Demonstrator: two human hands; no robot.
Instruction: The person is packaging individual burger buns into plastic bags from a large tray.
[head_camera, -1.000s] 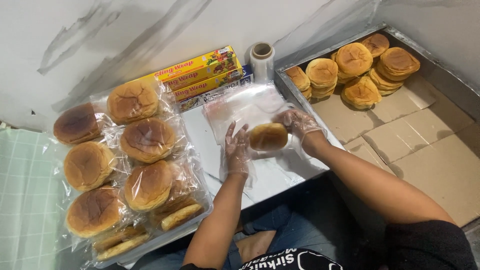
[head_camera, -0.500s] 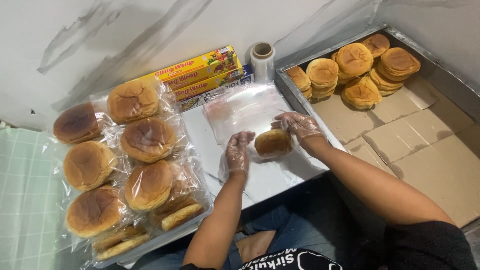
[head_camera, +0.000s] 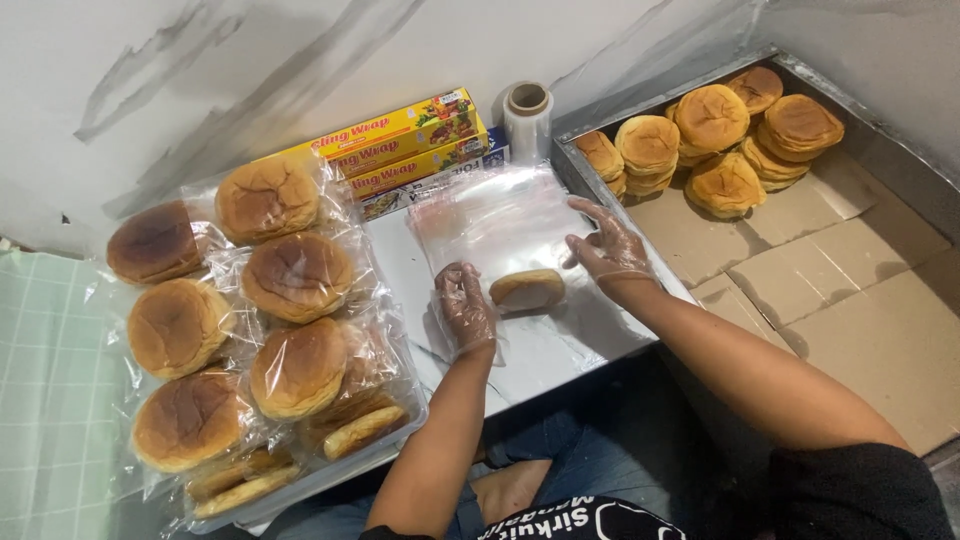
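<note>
Seen from the head camera: small bun (head_camera: 527, 290) lying flat near the lower edge of a clear plastic sheet (head_camera: 500, 215) spread on the metal bench (head_camera: 600, 335). Left hand (head_camera: 466, 305), gloved in thin film, just beside the bun's left end, fingers curled, pinching nothing that shows. Right hand (head_camera: 612, 245), gloved too, fingers spread over the sheet's right edge, close to the bun's right end but apart from it. Likely light and soft, easily dented; best cupped at both ends rather than squeezed from above. Sheet likely thin, clingy and slippery, best taken by a corner. Wrapped buns (head_camera: 245, 330) piled at left, bare buns (head_camera: 720, 140) stacked in a tray (head_camera: 870, 140), wrap boxes (head_camera: 400, 140) and a film roll (head_camera: 528, 115) behind.
</note>
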